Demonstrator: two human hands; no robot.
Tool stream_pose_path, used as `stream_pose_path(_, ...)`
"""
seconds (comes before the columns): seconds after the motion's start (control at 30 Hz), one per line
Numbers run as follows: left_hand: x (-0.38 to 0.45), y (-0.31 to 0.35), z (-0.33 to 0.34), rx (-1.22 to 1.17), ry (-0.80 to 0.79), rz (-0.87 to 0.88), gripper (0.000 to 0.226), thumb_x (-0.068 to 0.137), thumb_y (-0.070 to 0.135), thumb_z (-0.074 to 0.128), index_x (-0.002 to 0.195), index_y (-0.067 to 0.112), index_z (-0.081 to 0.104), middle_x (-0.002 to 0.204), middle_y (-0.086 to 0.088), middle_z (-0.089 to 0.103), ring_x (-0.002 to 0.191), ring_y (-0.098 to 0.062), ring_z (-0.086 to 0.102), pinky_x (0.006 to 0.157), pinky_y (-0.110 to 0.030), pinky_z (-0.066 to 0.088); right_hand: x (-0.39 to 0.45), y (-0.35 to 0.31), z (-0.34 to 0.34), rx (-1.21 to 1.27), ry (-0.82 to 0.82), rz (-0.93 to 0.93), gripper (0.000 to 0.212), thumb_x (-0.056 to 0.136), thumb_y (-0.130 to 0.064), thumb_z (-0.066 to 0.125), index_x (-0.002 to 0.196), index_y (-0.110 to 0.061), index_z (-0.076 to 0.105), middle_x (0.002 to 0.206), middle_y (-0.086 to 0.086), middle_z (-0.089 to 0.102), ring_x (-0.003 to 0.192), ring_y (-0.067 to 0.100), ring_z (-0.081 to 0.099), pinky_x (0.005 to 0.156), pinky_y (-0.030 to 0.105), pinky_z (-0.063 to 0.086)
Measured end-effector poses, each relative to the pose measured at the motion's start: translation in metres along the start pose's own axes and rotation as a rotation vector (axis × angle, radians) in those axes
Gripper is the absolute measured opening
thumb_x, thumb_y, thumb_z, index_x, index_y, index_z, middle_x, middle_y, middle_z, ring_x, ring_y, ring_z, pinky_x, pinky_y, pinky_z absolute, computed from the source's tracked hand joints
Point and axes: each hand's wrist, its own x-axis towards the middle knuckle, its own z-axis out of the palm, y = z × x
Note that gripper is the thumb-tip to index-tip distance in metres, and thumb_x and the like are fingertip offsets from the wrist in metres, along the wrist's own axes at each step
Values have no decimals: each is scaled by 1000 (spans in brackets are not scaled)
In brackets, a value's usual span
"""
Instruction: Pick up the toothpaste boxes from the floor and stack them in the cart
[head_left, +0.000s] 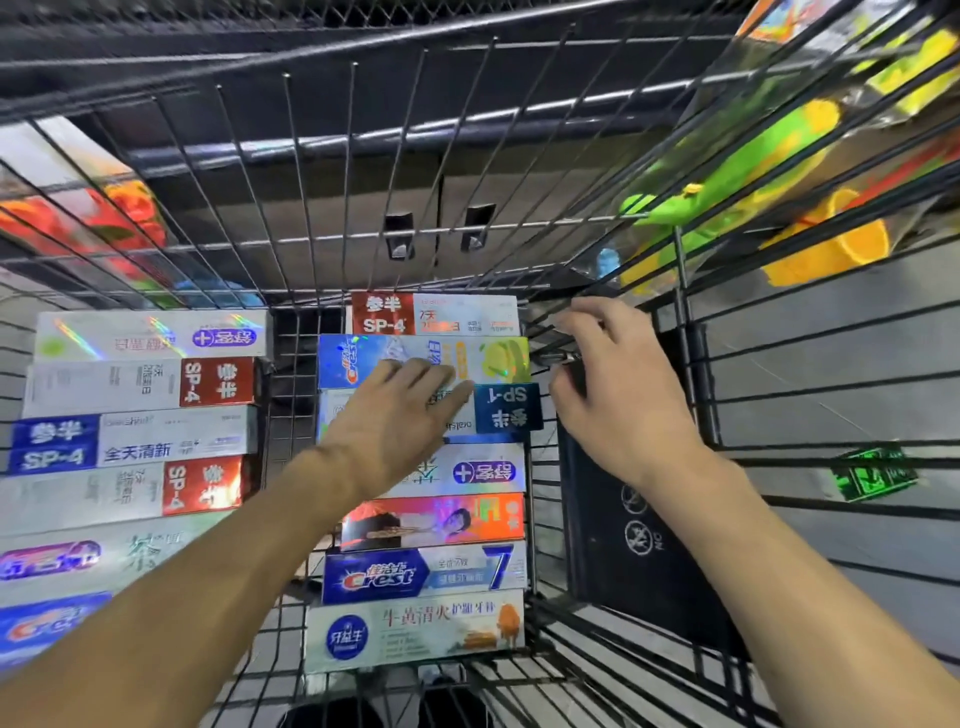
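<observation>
Toothpaste boxes (423, 467) already fill much of the cart (363, 171), laid flat in two columns on its wire floor, and I judge the stacking to be well along. My left hand (400, 415) lies with straight fingers pressed on the right-hand column; its grip is open and holds nothing. Under those fingertips sit the blue-and-yellow box (493, 358) and the box with the dark blue SP-4 end (506, 408), which pokes out past its neighbours toward my right hand, so I read the flat press as a nudge to square that box up and keep the row from sliding. My right hand (618, 384) is just beyond that protruding end, beside the cart's side wires, with fingers curled and thumb apart; whether its grip has hold of a wire or nothing at all I cannot tell. Away from the left hand's thumb side, across a bare strip of wire floor, lies the left column (140, 415), neat and touching box to box. Outside the mesh past my right hand hang bright plastic toys (779, 171). Packing the boxes long side to long side seems chosen so further layers can rest level on top.
</observation>
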Motion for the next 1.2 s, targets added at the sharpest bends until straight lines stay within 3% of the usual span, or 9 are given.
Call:
stream_pose_path(0.17,-28,-23,-2,-54,-29,-90,76,101,60,37,162,27,6,166,-4,17,151,-25,17,121,-43,17,-2,-8,3,-48,-41,-62,48,90,-19,67,134,-2,58,138,17,54,131,37,47,113,43,36)
stream_pose_path(0.33,-80,-44,-38,-147,6,-360,83,91,70,15,156,21,33,160,-5,36,147,-27,30,118,-47,23,2,-51,9,-145,-107,-186,59,94,-37,63,140,-1,54,148,21,47,137,40,43,116,49,34)
stream_pose_path(0.53,-192,-82,-82,-197,203,-622,72,94,60,34,144,12,54,147,-13,54,137,-36,48,112,-56,37,9,-157,1,-98,-83,-406,58,93,-37,68,135,2,58,144,25,51,132,45,49,113,54,38)
stream_pose_path(0.7,-333,-103,-96,-148,336,-846,66,96,59,41,141,12,56,141,-12,57,131,-36,51,109,-54,38,-7,-275,0,-110,-112,-649,68,95,-54,44,136,-2,59,145,23,52,133,43,50,115,57,36)
stream_pose_path(0.87,-500,-83,-72,-158,435,-1193,74,97,60,32,150,10,46,148,-14,52,134,-35,49,109,-53,35,-74,-407,27,-83,-175,-898,71,93,-58,46,135,-2,60,145,20,53,135,40,49,111,58,40)
stream_pose_path(1.03,-655,-41,-13,-269,435,-1499,74,97,56,35,148,5,48,149,-19,51,136,-41,49,110,-58,37,-155,-530,76,-105,-218,-1094,72,92,-58,44,137,-3,57,144,20,53,134,39,48,117,52,28)
stream_pose_path(1.2,-788,-5,73,-435,384,-1708,73,96,56,34,147,6,49,147,-20,52,135,-42,49,110,-60,37,-237,-638,160,-136,-313,-1202,77,92,-59,43,140,1,54,148,23,49,138,43,43,113,62,35)
